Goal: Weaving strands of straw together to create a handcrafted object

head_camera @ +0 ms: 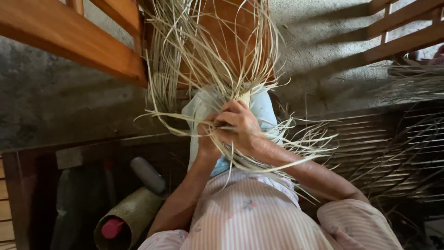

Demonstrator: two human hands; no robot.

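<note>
**Two hands hold the straw**

Both hands, right hand (240, 127) and left hand (206, 139), are closed tight around thin straw strips (208, 60). The strips fan out above the grip. They look light, bendy and easy to snap; hold them bunched together.

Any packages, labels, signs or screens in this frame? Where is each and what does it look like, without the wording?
No labels, signs or screens show.
Olive-green tube container: lower left, lying on its side, open end toward the camera, a pink cap-like object inside.
Grey cylinder: just above the tube, tilted, plain.
Both hands, left hand and right hand, grip pale straw strips over a light blue cloth at centre.
</note>
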